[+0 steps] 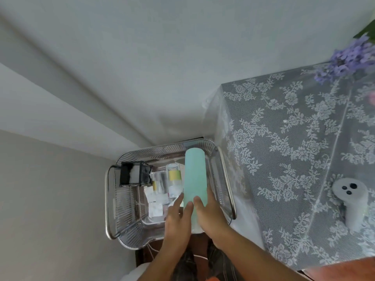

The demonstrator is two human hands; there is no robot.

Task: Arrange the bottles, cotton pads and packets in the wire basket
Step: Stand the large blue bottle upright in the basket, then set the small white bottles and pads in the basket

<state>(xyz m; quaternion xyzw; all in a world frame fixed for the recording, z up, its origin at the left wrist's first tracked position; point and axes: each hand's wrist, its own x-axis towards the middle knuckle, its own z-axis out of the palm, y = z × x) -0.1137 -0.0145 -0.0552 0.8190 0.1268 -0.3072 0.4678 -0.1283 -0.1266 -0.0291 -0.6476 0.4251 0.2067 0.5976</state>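
Pale walls meet in a corner behind a low stand; lace-covered table (294, 138) to the right, with a white controller (350, 196) and purple flowers (349, 59) on it. Wire basket (229, 179) sits in the corner, a clear tray inside it. Tall mint bottle (195, 179) is held over the basket's right half, base toward the person. Left hand (178, 218) and right hand (209, 211) both cup its lower end, fingers wrapped partway round. Already in the tray: clear bottle with a yellow band (174, 176), white packets (155, 201), and a black holder (135, 173) with what looks like cotton pads, though blur makes that unsure. Advice for the step: lower the mint bottle along the right wall, clear of the yellow-band bottle, set its base flat, and release one hand only once it stands steady
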